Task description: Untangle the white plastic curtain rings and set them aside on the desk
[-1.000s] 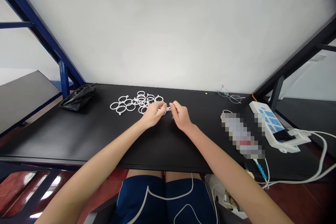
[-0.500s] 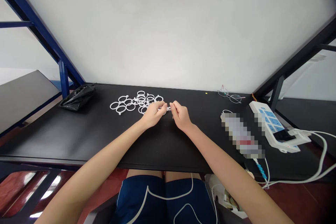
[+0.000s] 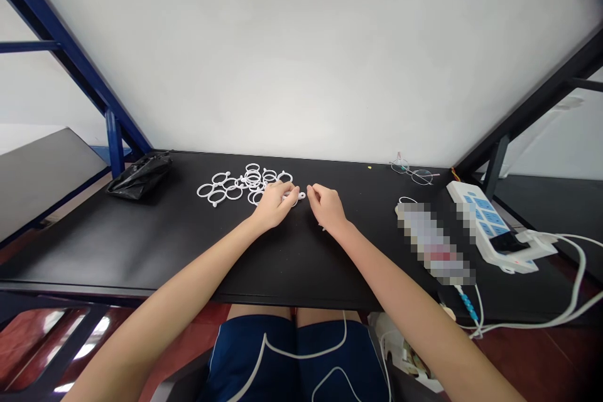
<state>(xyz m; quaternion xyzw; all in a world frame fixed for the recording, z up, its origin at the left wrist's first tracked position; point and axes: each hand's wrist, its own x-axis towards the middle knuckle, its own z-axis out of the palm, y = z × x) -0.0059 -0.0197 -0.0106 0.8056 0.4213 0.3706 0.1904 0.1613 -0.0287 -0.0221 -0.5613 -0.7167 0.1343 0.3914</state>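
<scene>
My left hand (image 3: 277, 206) is closed in a pinch around a white curtain ring (image 3: 302, 196), whose small eyelet sticks out past the fingertips on the right. Most of that ring is hidden by the fingers. A short gap away, my right hand (image 3: 327, 206) is curled with thumb and forefinger together. A tiny pale piece (image 3: 323, 228) peeks out below its palm, too small to name. Just left of my left hand lies a loose heap of white rings (image 3: 234, 188) with little eyelets, several of them overlapping.
A crumpled black plastic bag (image 3: 141, 174) lies at the left of the black table (image 3: 292, 264). On the right are eyeglasses (image 3: 412, 171), a blurred-out phone-like object (image 3: 436, 245) on a cable, and a white power strip (image 3: 490, 226). A white wall (image 3: 301, 63) rises behind.
My right hand has drawn slightly away from the ring's eyelet, widening the gap. A small pale piece now shows under its palm. My left hand stays with the ring.
</scene>
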